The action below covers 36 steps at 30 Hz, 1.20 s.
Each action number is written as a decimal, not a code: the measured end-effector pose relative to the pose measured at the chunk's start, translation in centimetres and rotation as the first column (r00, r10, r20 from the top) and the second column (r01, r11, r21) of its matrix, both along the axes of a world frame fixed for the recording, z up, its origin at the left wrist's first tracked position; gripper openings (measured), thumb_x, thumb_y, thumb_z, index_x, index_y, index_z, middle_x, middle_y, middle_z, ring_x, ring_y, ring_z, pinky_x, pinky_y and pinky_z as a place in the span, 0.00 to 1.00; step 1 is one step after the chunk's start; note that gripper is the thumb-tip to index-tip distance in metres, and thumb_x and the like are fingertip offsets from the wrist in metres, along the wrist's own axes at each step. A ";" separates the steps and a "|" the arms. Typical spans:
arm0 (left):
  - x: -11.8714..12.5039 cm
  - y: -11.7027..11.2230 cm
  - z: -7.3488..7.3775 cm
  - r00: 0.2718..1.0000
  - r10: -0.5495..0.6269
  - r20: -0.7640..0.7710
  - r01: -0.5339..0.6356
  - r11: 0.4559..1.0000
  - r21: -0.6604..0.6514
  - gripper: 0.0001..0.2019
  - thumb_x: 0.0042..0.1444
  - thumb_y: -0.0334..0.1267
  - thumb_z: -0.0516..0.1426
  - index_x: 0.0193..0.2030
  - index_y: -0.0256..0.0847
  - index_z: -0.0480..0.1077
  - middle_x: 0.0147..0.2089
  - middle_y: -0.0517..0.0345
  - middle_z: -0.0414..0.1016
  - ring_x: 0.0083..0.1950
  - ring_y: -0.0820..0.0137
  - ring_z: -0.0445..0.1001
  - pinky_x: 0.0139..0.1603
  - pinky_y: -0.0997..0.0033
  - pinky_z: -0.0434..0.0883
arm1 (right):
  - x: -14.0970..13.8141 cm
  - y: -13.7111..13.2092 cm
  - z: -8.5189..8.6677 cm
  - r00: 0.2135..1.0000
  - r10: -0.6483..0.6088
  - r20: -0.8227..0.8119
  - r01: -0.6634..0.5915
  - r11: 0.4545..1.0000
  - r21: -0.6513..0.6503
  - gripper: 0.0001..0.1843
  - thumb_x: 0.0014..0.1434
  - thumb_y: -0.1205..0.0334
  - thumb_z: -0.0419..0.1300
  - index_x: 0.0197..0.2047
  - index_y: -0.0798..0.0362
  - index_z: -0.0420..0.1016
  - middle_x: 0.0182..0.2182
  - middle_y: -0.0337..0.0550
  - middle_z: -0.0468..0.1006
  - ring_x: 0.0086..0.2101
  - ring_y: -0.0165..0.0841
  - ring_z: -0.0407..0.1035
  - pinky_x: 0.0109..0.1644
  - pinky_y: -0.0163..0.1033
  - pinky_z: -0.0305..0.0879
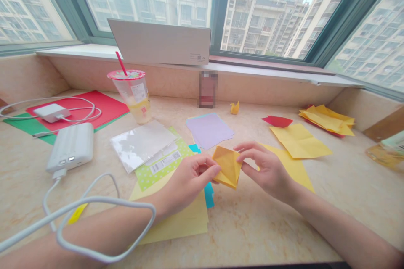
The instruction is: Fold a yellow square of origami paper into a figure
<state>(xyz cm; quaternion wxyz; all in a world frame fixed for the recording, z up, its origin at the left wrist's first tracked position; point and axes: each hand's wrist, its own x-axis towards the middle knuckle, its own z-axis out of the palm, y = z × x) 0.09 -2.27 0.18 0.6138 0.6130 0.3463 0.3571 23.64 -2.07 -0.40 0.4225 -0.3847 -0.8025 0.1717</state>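
Between my two hands is a folded square of yellow origami paper, tilted above the tabletop with creases across its face. My left hand pinches its left edge between thumb and fingers. On the opposite edge, the thumb and fingertips of my right hand grip the paper. Pale yellow sheets and a piece of blue paper lie under my left hand. A flat yellow sheet lies partly behind my right hand. Farther back stands a small folded yellow paper bird.
Lilac sheets, a clear plastic sleeve and a drink cup with straw stand or lie beyond my hands. A power bank and a looping white cable occupy the left. Yellow folded papers and a bottle are at right.
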 end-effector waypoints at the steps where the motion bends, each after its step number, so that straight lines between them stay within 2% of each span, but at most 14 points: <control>1: 0.0 0.1 -0.3 1.000 -0.009 -0.015 0.009 1.000 0.000 0.11 0.61 0.44 0.59 0.38 0.36 0.72 0.39 0.52 0.79 0.41 0.63 0.80 0.44 0.62 0.77 | 0.0 0.0 0.0 1.000 -0.020 -0.002 0.020 1.000 0.002 0.05 0.62 0.68 0.59 0.38 0.48 0.75 0.46 0.46 0.77 0.47 0.39 0.74 0.53 0.48 0.72; 3: 0.1 0.1 -0.7 0.999 -0.045 -0.005 0.045 0.999 0.001 0.11 0.61 0.40 0.60 0.47 0.39 0.71 0.40 0.53 0.79 0.42 0.64 0.80 0.44 0.62 0.76 | -0.1 0.0 0.1 0.999 -0.054 -0.002 0.054 0.998 0.010 0.06 0.63 0.68 0.58 0.37 0.48 0.76 0.44 0.46 0.76 0.47 0.39 0.73 0.52 0.47 0.72; 5: 0.2 -0.1 -0.9 0.996 -0.079 0.030 0.079 0.997 0.020 0.15 0.61 0.38 0.59 0.54 0.41 0.67 0.44 0.53 0.79 0.43 0.65 0.80 0.44 0.63 0.76 | -0.2 -0.1 0.4 0.998 -0.069 -0.008 0.069 0.998 -0.006 0.08 0.64 0.68 0.57 0.36 0.48 0.76 0.40 0.45 0.75 0.43 0.38 0.73 0.48 0.45 0.72; 8: 0.4 -0.4 -1.0 0.997 -0.073 0.037 0.070 0.994 0.080 0.20 0.60 0.33 0.59 0.58 0.44 0.63 0.46 0.54 0.78 0.40 0.68 0.79 0.40 0.68 0.74 | -0.5 -0.5 0.7 0.997 -0.062 -0.041 0.059 0.996 -0.065 0.09 0.66 0.66 0.54 0.38 0.49 0.75 0.36 0.43 0.76 0.38 0.36 0.72 0.43 0.43 0.72; 10: 0.5 -0.6 -1.2 0.999 -0.047 0.017 0.045 0.993 0.106 0.23 0.59 0.32 0.59 0.60 0.46 0.60 0.44 0.56 0.76 0.36 0.72 0.77 0.33 0.74 0.71 | -0.9 -0.8 0.8 0.994 -0.093 -0.050 0.088 0.992 -0.090 0.05 0.65 0.63 0.57 0.42 0.49 0.74 0.36 0.43 0.78 0.37 0.36 0.72 0.42 0.43 0.72; 12: 0.6 -0.7 -1.4 0.999 -0.039 0.004 0.038 0.992 0.120 0.25 0.59 0.32 0.59 0.62 0.47 0.58 0.44 0.57 0.74 0.33 0.74 0.76 0.29 0.77 0.68 | -1.2 -1.0 0.6 0.989 -0.142 -0.044 0.138 0.986 -0.091 0.11 0.62 0.60 0.62 0.48 0.47 0.73 0.37 0.42 0.78 0.36 0.36 0.72 0.42 0.43 0.72; 14: 0.7 -0.7 -1.5 0.999 -0.037 -0.017 0.039 0.991 0.125 0.23 0.61 0.36 0.59 0.61 0.47 0.60 0.45 0.55 0.74 0.33 0.73 0.76 0.30 0.76 0.69 | -1.5 -1.0 0.3 0.989 -0.143 -0.044 0.139 0.987 -0.079 0.16 0.60 0.59 0.65 0.52 0.46 0.72 0.37 0.42 0.77 0.36 0.36 0.72 0.42 0.43 0.72; 18: 0.8 -0.6 -1.0 0.998 -0.022 -0.053 0.027 0.995 0.094 0.18 0.65 0.44 0.56 0.58 0.42 0.66 0.43 0.53 0.77 0.38 0.67 0.77 0.40 0.67 0.74 | -1.7 -1.0 -0.1 0.998 -0.053 -0.041 0.051 0.997 -0.051 0.11 0.63 0.62 0.62 0.49 0.45 0.75 0.37 0.42 0.74 0.36 0.35 0.71 0.40 0.42 0.74; 22: 1.0 -0.7 -0.2 0.998 -0.066 0.007 0.066 0.998 -0.025 0.16 0.65 0.43 0.56 0.55 0.39 0.71 0.44 0.52 0.80 0.43 0.65 0.78 0.44 0.64 0.75 | -1.5 -0.9 -0.1 0.998 -0.053 -0.015 0.053 0.998 0.038 0.14 0.63 0.64 0.62 0.52 0.43 0.75 0.42 0.44 0.73 0.42 0.37 0.72 0.45 0.45 0.73; 27: 0.9 -0.6 0.2 0.997 -0.072 0.012 0.073 0.994 -0.083 0.13 0.63 0.42 0.58 0.50 0.38 0.75 0.43 0.53 0.80 0.46 0.63 0.78 0.43 0.67 0.75 | -1.1 -0.9 0.0 0.991 -0.104 0.084 0.084 0.973 0.216 0.14 0.63 0.67 0.62 0.51 0.41 0.76 0.47 0.45 0.69 0.45 0.39 0.68 0.49 0.48 0.69; 30: 0.9 -0.6 0.0 0.996 -0.088 0.027 0.090 0.991 -0.103 0.13 0.63 0.42 0.58 0.50 0.38 0.75 0.44 0.53 0.80 0.45 0.64 0.78 0.43 0.67 0.74 | -1.0 -1.0 0.1 0.980 -0.091 0.179 0.034 0.954 0.298 0.13 0.63 0.70 0.61 0.48 0.44 0.76 0.46 0.45 0.73 0.43 0.38 0.69 0.48 0.48 0.66; 33: 0.9 -0.5 -0.3 0.992 -0.107 0.069 0.115 0.986 -0.124 0.13 0.62 0.42 0.59 0.49 0.38 0.75 0.44 0.53 0.79 0.45 0.64 0.77 0.44 0.67 0.74 | -1.0 -0.9 0.2 0.974 -0.006 0.227 -0.060 0.957 0.284 0.09 0.64 0.72 0.60 0.43 0.48 0.73 0.40 0.41 0.79 0.40 0.36 0.71 0.46 0.46 0.62; 36: 0.9 -0.4 -0.5 0.986 -0.112 0.121 0.131 0.977 -0.165 0.13 0.61 0.43 0.60 0.47 0.37 0.74 0.44 0.53 0.78 0.46 0.64 0.77 0.46 0.68 0.73 | -0.9 -0.6 0.1 0.979 0.066 0.195 -0.119 0.954 0.275 0.08 0.65 0.72 0.57 0.39 0.50 0.70 0.38 0.39 0.81 0.38 0.34 0.72 0.45 0.44 0.60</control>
